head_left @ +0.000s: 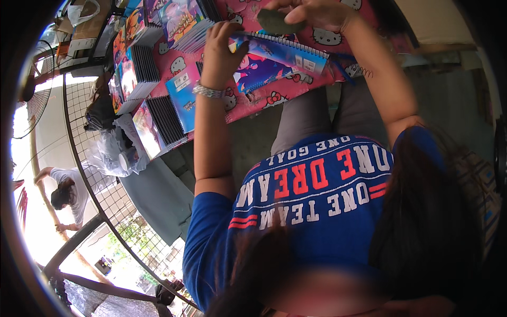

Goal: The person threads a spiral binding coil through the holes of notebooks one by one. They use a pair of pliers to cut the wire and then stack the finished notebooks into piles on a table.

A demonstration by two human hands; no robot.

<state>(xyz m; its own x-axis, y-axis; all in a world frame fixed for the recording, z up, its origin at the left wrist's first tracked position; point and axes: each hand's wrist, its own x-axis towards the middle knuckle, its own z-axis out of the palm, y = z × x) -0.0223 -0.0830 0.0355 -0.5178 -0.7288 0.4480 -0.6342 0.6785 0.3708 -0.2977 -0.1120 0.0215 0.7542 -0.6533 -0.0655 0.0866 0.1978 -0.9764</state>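
Observation:
A blue spiral notebook (pixel 303 57) lies at a slant over another colourful notebook (pixel 264 71) on the pink cartoon-print tabletop (pixel 274 99). My left hand (pixel 223 45) is at the notebook's left end, fingers curled and thumb below, gripping that end. Above the notebook's spiral edge, my right hand (pixel 325 15) pinches a dark grey-green flat piece (pixel 279 22); its exact kind is unclear. A thin loose wire coil (pixel 362 70) shows beside my right forearm, near a dark blue narrow object (pixel 343 71).
Stacks of spiral notebooks (pixel 142 71) fill the table's left side, with another stack (pixel 165 119) nearer its front edge. Clear plastic bags (pixel 113 150) hang past the left edge. Beyond a wire grid (pixel 79 137), another person (pixel 71 193) bends over. A fan (pixel 37 95) stands far left.

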